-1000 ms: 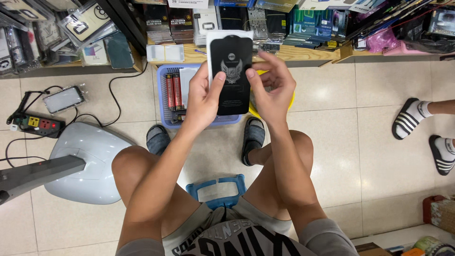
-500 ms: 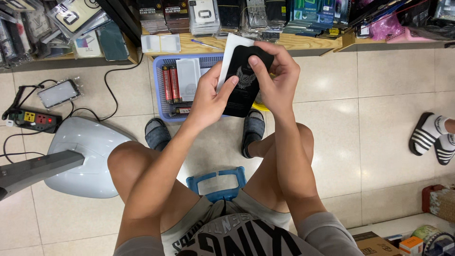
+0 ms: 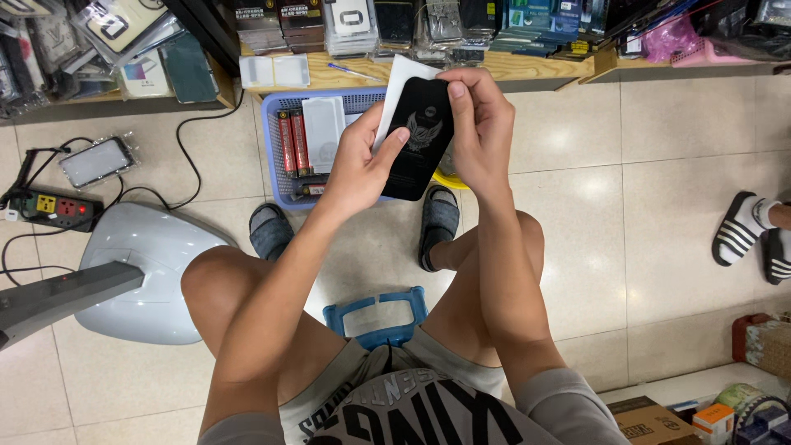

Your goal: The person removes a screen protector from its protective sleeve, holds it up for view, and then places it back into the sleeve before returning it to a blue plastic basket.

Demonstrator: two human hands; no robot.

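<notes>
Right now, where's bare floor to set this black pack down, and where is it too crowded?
Bare tile lies right of the right knee, running toward the striped sandals. A smaller patch sits between the blue basket and the power strip, though a cable crosses it. Crowded: the wooden shelf, the basket itself, and the floor around the fan base.

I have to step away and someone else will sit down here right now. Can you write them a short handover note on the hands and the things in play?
Left hand: grip on the lower left edge of the black flat package, thumb on its face.
Right hand: grip on the package's top right edge, fingers over the top.
A white card sticks out behind the package at its upper left.
Both are held up over the blue basket on the floor, which holds red packs and a white packet.
Done: package is in hand.
Left: the white card is only partly out.
</notes>
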